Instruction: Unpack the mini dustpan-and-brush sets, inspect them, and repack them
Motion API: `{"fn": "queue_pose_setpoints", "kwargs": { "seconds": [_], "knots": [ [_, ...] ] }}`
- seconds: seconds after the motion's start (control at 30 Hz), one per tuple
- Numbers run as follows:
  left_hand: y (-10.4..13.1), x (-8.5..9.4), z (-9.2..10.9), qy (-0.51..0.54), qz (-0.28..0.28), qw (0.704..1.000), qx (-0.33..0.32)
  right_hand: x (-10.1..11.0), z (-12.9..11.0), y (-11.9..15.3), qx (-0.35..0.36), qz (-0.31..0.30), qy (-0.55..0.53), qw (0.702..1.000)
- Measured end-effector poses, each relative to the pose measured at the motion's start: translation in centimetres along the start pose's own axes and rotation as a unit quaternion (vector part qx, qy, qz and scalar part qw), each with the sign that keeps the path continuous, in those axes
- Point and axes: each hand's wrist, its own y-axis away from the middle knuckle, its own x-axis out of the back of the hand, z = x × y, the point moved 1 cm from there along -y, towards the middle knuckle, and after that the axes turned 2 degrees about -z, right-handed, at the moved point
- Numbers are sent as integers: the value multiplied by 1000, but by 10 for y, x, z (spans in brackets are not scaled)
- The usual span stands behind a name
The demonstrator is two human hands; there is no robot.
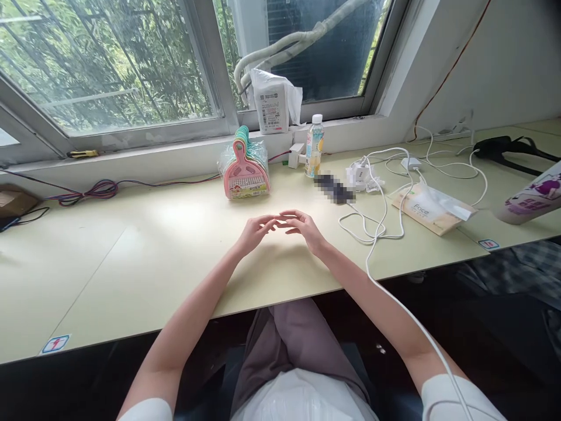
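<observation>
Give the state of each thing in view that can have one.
Left hand: open, holding nothing
Right hand: open, holding nothing
Dustpans: stacked, in clear plastic
Bottle: upright, capped
Red-and-blue cable: bundled
White cable: loosely looped
Tissue pack: lying flat
Sill package: standing
Dark object: pixelated, state unclear
Window: unclear whether shut

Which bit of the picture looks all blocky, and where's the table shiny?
In the head view, a dark thing near the bottle is all pixelated, so I can't name it; also in the head view, pale glare brightens the table left of the left hand.
</observation>
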Motion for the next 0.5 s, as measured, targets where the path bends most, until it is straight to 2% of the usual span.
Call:
{"fn": "queue_pose_setpoints", "kwargs": {
  "seconds": [0.23, 0.37, 0.5],
  "knots": [
    [0, 1, -8, -14, 16, 1000, -6, 1, 4, -1, 20, -22, 29, 999],
    [1, 2, -10, -17, 62, 997, -35, -1, 5, 0, 49, -33, 65, 996],
    [3, 3, -4, 17, 83, 995, -54, -4, 5, 3, 87, -35, 104, 990]
  ]
}}
